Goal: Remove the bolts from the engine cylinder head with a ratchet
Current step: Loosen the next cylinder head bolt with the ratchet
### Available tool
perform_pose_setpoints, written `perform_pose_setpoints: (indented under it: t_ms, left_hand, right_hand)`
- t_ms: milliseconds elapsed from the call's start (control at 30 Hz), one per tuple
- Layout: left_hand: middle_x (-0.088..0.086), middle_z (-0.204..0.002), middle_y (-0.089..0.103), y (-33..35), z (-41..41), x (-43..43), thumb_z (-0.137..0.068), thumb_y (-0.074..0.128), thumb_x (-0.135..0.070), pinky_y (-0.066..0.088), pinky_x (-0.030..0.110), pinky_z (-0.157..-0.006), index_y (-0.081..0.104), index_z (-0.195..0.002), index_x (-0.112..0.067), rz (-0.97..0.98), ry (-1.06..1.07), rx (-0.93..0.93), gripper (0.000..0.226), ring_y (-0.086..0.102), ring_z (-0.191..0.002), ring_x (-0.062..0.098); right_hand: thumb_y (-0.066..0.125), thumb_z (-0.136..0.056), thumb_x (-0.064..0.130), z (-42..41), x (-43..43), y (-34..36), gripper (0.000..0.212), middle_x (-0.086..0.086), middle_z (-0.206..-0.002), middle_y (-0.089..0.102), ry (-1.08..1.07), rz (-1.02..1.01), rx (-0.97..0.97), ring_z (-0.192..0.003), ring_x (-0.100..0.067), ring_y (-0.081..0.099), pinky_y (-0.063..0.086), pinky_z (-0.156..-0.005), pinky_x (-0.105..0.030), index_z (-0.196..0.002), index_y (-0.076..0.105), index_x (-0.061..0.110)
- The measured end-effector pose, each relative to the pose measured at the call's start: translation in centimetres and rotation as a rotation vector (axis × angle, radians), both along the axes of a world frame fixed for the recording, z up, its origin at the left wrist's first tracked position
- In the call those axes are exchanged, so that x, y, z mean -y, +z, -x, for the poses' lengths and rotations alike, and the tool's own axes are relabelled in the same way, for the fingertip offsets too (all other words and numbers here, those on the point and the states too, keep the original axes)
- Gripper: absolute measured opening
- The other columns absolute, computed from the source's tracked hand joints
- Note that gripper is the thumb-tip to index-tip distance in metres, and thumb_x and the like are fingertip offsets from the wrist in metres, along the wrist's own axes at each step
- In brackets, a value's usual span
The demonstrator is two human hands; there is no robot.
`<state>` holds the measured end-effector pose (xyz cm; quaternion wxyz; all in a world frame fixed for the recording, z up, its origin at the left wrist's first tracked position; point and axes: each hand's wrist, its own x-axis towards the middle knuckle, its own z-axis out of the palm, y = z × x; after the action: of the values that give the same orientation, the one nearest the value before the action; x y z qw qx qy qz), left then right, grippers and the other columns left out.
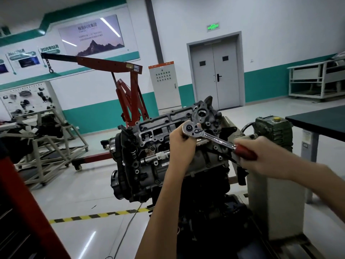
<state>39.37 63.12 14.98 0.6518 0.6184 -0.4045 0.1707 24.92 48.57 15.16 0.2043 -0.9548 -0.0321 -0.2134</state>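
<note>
Head view: shows the chrome ratchet with dark-red handle held over the top of the grey cast-metal engine cylinder head at centre frame. Wraps the left hand round the ratchet's round drive end, probably to keep the socket seated on a bolt hidden beneath. Clenches the right hand on the handle's far end, likely for leverage.

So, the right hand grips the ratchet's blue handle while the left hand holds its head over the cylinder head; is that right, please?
Not quite: the head view shows that the handle of the ratchet is red, not blue. Otherwise yes: the right hand grips that handle while the left hand holds the ratchet's head over the cylinder head.
</note>
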Motion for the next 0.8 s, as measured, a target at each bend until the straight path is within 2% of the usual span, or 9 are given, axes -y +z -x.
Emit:
perform_pose_setpoints:
  t_ms: [100,200,300,333,400,467,600,700,800]
  left_hand:
    - [-0.016,-0.05,0.038,-0.3,0.1,0.1,-0.092,0.06,-0.011,0.029,0.023,-0.054,0.037,-0.056,-0.024,0.008,0.006,-0.001,0.045,0.031,-0.053,0.003]
    - [-0.016,-0.052,0.037,-0.1,0.3,0.3,-0.093,0.061,-0.014,0.031,0.023,-0.056,0.038,-0.057,-0.022,0.015,0.016,-0.019,0.043,0.032,-0.056,0.004]
    - [-0.016,-0.052,0.034,-0.2,0.2,0.2,-0.093,0.061,-0.012,0.028,0.015,-0.053,0.035,-0.058,-0.025,0.022,-0.03,-0.012,0.046,0.028,-0.053,0.001]
    - [-0.016,-0.052,0.033,-0.2,0.2,0.2,-0.093,0.061,-0.012,0.028,0.013,-0.052,0.034,-0.058,-0.026,0.017,-0.031,-0.01,0.047,0.027,-0.052,0.0]
    - [-0.016,-0.051,0.034,-0.2,0.2,0.1,-0.093,0.062,-0.014,0.028,0.012,-0.051,0.033,-0.057,-0.025,-0.002,-0.01,-0.01,0.047,0.028,-0.051,0.0]
    - [-0.016,-0.05,0.036,0.1,0.0,0.0,-0.092,0.062,-0.014,0.03,0.013,-0.052,0.034,-0.055,-0.025,-0.039,0.0,-0.005,0.048,0.03,-0.052,0.0]
    - [-0.015,-0.05,0.035,0.6,-0.1,-0.2,-0.091,0.059,-0.005,0.028,0.02,-0.052,0.036,-0.055,-0.021,-0.102,-0.024,-0.002,0.046,0.028,-0.054,0.006]
    - [-0.015,-0.05,0.037,0.4,0.0,-0.2,-0.091,0.058,-0.002,0.028,0.018,-0.052,0.04,-0.057,-0.019,-0.06,-0.007,-0.007,0.042,0.029,-0.054,0.006]
    - [-0.015,-0.052,0.038,0.0,0.5,0.0,-0.093,0.061,-0.013,0.031,0.015,-0.053,0.041,-0.059,-0.017,-0.017,0.0,-0.029,0.04,0.033,-0.055,0.004]
  right_hand:
    - [0.067,-0.075,0.002,0.3,-3.3,-3.6,0.036,0.0,-0.056,0.054,0.004,-0.302,0.067,-0.044,-0.012,0.048,0.045,-0.045,-0.025,-0.077,0.048,0.032]
    - [0.065,-0.074,0.001,-0.5,-9.4,-7.2,0.028,0.006,-0.048,0.047,-0.026,-0.641,0.237,-0.038,-0.004,0.04,0.033,-0.04,-0.013,-0.074,0.049,0.024]
    - [0.058,-0.078,0.0,-2.3,-13.9,-8.1,0.026,0.005,-0.052,0.044,0.06,-0.867,0.249,-0.036,-0.005,0.041,0.038,-0.04,-0.019,-0.078,0.048,0.023]
    - [0.057,-0.078,0.0,-2.3,-13.8,-8.1,0.023,0.004,-0.052,0.043,0.074,-0.867,0.233,-0.036,-0.005,0.041,0.038,-0.04,-0.019,-0.079,0.048,0.021]
    - [0.059,-0.077,0.002,-1.4,-11.3,-7.3,0.019,0.006,-0.051,0.044,0.061,-0.733,0.17,-0.036,-0.004,0.041,0.036,-0.04,-0.017,-0.086,0.05,0.017]
    - [0.061,-0.076,0.002,-0.1,-6.9,-5.7,0.02,0.006,-0.05,0.047,0.068,-0.494,0.087,-0.039,-0.004,0.043,0.036,-0.041,-0.016,-0.087,0.052,0.016]
    - [0.063,-0.077,0.0,0.6,0.0,0.0,0.033,-0.001,-0.061,0.054,0.061,-0.036,-0.004,-0.048,-0.009,0.052,0.046,-0.05,-0.021,-0.074,0.046,0.029]
    - [0.064,-0.077,0.002,-0.1,0.3,-0.4,0.036,0.002,-0.061,0.052,0.026,-0.043,0.031,-0.046,-0.007,0.048,0.043,-0.047,-0.019,-0.072,0.044,0.031]
    - [0.067,-0.073,0.002,-0.1,-3.8,-5.0,0.027,0.007,-0.05,0.046,0.006,-0.349,0.149,-0.04,-0.004,0.04,0.035,-0.043,-0.016,-0.074,0.048,0.021]
